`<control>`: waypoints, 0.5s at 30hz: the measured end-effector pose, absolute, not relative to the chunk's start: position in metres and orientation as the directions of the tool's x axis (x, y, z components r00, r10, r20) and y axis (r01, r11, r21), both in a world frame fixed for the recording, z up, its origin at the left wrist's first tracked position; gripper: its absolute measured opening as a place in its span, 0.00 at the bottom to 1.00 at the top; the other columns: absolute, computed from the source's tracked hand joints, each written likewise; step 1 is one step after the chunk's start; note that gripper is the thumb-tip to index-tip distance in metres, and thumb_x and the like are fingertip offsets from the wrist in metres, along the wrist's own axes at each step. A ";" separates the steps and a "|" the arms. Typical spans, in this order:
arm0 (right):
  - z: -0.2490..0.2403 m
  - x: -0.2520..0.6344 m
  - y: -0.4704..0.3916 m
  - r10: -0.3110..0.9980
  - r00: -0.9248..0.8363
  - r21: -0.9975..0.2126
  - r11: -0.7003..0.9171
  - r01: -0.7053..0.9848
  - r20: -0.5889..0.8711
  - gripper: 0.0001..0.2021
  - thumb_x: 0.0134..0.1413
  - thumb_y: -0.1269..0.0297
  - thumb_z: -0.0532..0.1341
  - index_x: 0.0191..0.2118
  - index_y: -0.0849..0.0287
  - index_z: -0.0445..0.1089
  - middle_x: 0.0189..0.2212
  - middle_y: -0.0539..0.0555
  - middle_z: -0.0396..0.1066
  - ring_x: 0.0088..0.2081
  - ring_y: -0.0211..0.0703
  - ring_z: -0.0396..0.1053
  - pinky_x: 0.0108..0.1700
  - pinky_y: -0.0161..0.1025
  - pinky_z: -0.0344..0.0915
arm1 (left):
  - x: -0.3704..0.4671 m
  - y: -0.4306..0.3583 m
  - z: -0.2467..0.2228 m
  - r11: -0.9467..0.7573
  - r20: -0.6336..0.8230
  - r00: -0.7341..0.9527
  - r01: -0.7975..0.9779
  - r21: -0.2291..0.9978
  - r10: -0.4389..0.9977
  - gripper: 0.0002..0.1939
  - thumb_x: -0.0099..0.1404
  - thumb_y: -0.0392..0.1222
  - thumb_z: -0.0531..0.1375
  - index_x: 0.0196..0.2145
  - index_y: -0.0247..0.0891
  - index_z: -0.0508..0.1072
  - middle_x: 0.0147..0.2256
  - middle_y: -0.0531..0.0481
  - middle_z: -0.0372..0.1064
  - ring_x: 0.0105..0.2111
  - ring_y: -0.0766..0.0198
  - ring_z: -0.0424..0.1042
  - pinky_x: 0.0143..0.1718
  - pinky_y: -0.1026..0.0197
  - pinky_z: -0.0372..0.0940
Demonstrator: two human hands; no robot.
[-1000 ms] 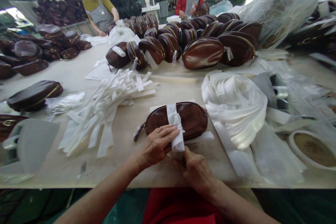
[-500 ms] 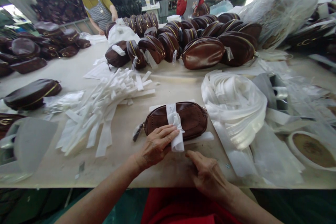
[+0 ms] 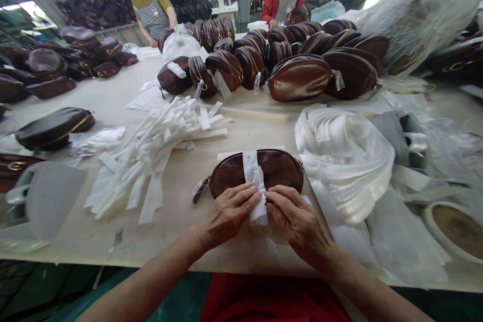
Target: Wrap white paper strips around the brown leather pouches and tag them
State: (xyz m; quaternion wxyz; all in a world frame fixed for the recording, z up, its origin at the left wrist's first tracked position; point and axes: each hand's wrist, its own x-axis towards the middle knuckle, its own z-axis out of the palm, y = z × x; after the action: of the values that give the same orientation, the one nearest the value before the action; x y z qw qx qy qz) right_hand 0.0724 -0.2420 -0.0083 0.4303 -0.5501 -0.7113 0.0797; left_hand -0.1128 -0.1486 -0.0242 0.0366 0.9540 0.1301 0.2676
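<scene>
A dark brown oval zip bag (image 3: 281,168) lies on the table in front of me, with a white strip (image 3: 250,165) wrapped across its middle. My left hand (image 3: 228,211) rests at the bag's near edge, its fingers closed together on the strip. From the other side, my right hand (image 3: 296,216) pinches the same strip, its fingertips meeting those of the left. The strip's loose end hangs between the two hands. At the bag's left end, a wrapped zip pull (image 3: 200,188) sticks out. What lies under the fingertips is partly hidden.
Loose white strips (image 3: 145,161) are heaped to the left. A coil of white wrapping (image 3: 339,141), a grey tape dispenser (image 3: 402,136) and a round dish (image 3: 458,229) stand right. Rows of brown bags (image 3: 300,78) line the back. Two co-workers stand beyond the table.
My right hand has moved up and inward from the table's near side to the strip, closing on it beside my left hand. The view has shifted slightly.
</scene>
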 end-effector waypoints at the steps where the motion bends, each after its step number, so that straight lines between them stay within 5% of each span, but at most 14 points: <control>1: -0.007 0.071 -0.236 0.872 -0.038 -0.593 0.364 0.718 0.488 0.14 0.61 0.68 0.53 0.49 0.61 0.68 0.42 0.60 0.70 0.44 0.45 0.70 0.46 0.40 0.69 | -0.112 -0.149 -0.025 -0.964 0.511 0.818 0.230 0.133 0.266 0.16 0.68 0.32 0.49 0.52 0.33 0.64 0.49 0.40 0.68 0.52 0.54 0.65 0.47 0.53 0.69; 7: -0.012 0.068 -0.224 0.943 -0.090 -0.613 0.280 0.739 0.322 0.13 0.53 0.67 0.61 0.46 0.58 0.70 0.42 0.58 0.71 0.42 0.46 0.70 0.44 0.43 0.69 | -0.112 -0.148 -0.028 -0.953 0.500 0.815 0.200 0.230 0.292 0.16 0.68 0.34 0.49 0.52 0.30 0.64 0.48 0.39 0.68 0.52 0.54 0.65 0.47 0.52 0.69; 15: -0.028 0.075 -0.223 0.902 -0.145 -0.572 0.376 0.729 0.407 0.14 0.53 0.66 0.62 0.47 0.60 0.69 0.40 0.59 0.70 0.42 0.45 0.70 0.43 0.41 0.69 | -0.112 -0.147 -0.030 -0.930 0.504 0.805 0.150 0.337 0.313 0.14 0.66 0.33 0.53 0.49 0.29 0.65 0.47 0.37 0.68 0.54 0.55 0.64 0.51 0.52 0.68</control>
State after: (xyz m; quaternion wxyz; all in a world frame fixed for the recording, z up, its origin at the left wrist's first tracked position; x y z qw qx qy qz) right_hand 0.0753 -0.2233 -0.0283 0.3602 -0.5456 -0.7471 0.1200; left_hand -0.1124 -0.1467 -0.0305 0.1416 0.9394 0.1232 0.2868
